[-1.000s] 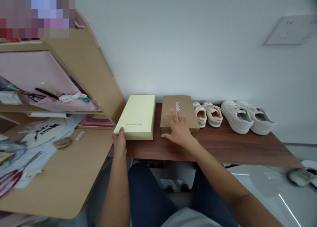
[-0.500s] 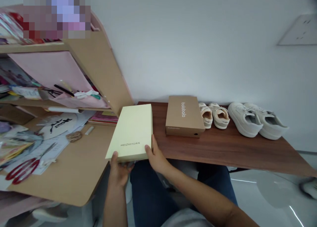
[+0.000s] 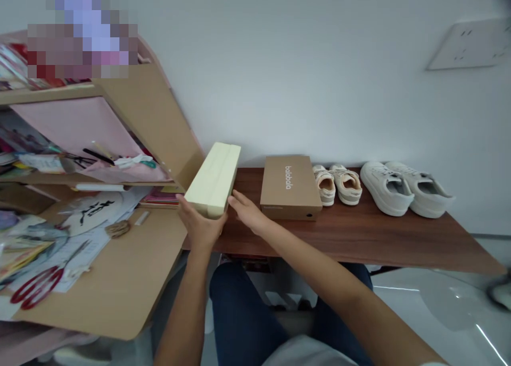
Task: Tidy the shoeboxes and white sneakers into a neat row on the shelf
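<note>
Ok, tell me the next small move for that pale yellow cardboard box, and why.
Probably close the right hand firmly onto the pale yellow cardboard box: it stands tilted on its narrow end, cupped by the left hand, while only the right fingertips touch its side, so it looks poorly steadied.

A dark wood table runs along the wall. Near its 12 o'clock edge sits a brown shoebox, with beige shoes at the box's 3 o'clock and white sneakers beyond them. At the table's 9 o'clock end stands a tan desk bearing papers and red-handled scissors.
</note>
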Demonstrator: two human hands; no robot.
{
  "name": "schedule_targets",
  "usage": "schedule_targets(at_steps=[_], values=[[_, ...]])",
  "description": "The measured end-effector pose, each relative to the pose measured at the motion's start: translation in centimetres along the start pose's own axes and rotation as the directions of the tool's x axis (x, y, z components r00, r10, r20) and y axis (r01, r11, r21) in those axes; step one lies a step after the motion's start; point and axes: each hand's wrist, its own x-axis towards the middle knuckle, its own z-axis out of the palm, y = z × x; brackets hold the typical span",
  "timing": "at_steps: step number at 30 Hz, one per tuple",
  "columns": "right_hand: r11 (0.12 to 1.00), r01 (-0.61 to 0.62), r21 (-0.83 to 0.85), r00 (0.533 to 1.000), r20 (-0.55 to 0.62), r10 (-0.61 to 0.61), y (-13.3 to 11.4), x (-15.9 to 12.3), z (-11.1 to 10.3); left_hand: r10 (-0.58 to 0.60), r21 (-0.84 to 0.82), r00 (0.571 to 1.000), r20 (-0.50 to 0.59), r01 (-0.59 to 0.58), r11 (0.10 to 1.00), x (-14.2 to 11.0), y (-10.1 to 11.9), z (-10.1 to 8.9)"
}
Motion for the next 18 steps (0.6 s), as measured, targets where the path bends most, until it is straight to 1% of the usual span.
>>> schedule_targets(at_steps=[1,3,5,6,8,10,12,13,15,18], values=[[1.000,-0.004,0.020,1.000,0.005,0.004,-0.6,0.4,-0.1,0.065,0.030,0.997,0.037,-0.066,0.997,0.0,-0.3,0.5],[1.000,-0.001,0.012,1.000,-0.028,0.001,-1.5,1.0,-0.3,0.179,0.068,0.979,0.099,-0.187,0.980,-0.3,-0.8,1.5],[0.997,-0.037,-0.071,0.996,-0.083,0.031,-1.8,1.4,-0.7,0.276,0.106,0.947,0.163,-0.295,0.950,-0.9,-1.2,2.2],[0.988,-0.068,-0.136,0.993,-0.103,0.054,-1.8,1.4,-0.9,0.314,0.126,0.928,0.201,-0.342,0.931,-1.3,-1.3,2.5],[0.957,-0.101,-0.272,0.992,-0.104,0.075,-1.7,1.0,-1.6,0.371,0.160,0.881,0.295,-0.428,0.890,-2.0,-1.5,2.9],[0.932,-0.064,-0.356,0.995,-0.093,0.032,-1.5,0.0,-2.6,0.408,0.167,0.826,0.389,-0.499,0.851,-2.7,-1.6,3.1],[0.928,0.013,-0.371,0.995,-0.090,-0.050,-1.3,-1.5,-3.9,0.428,0.146,0.778,0.460,-0.542,0.828,-3.0,-1.6,3.4],[0.930,0.046,-0.365,0.993,-0.087,-0.084,-1.3,-2.3,-4.6,0.433,0.132,0.763,0.480,-0.550,0.824,-3.1,-1.5,3.5],[0.937,0.091,-0.337,0.990,-0.069,-0.121,-1.2,-4.0,-6.1,0.435,0.104,0.751,0.497,-0.549,0.830,-3.1,-1.3,4.0],[0.964,0.068,-0.257,0.995,-0.056,-0.085,-0.9,-6.5,-8.1,0.434,0.060,0.750,0.500,-0.529,0.846,-2.9,-1.0,4.7]])
